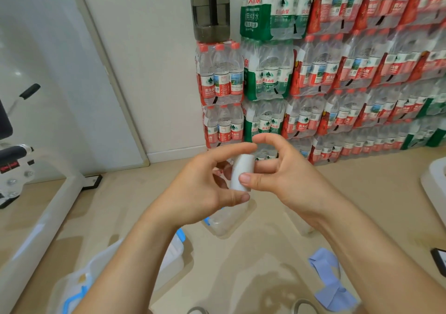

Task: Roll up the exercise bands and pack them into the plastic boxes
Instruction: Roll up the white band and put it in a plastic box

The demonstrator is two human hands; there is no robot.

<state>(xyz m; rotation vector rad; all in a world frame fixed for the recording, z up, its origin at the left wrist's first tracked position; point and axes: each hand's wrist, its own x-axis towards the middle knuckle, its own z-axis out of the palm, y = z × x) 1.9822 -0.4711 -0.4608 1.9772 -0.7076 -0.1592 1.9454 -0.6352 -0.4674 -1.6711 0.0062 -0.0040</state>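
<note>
**A:** Where is the band?

**B:** The white rolled-up exercise band (242,172) is in the air between both hands, well above the pale wooden floor (265,253). It stands roughly upright, leaning a little.

**A:** And the grip on each side?

**B:** Both are clasped on the roll. The left hand (200,185) takes it from the left, with the thumb under the lower end and the index finger reaching over the top. The right hand (287,178) presses its thumb on the front of the roll, and its index finger arches above the upper end.

**A:** Any boxes in view?

**B:** A clear plastic box with a blue latch (225,220) sits on the floor directly below the hands. A second clear plastic box (175,251) lies nearer the person, partly hidden by the left forearm. There's more clear plastic with blue trim at the lower left, but it's too blurred to say whether it's a box or a lid.

**A:** Other bands?

**B:** A pale blue exercise band (328,277) lies loose and unrolled on the floor at the lower right, well apart from the boxes.

**A:** Behind all that?

**B:** Shrink-wrapped packs of water bottles (337,84) are stacked against the wall, with a dark smoky water jug (209,9) on the leftmost stack. A white exercise machine (14,164) stands at the far left.
</note>
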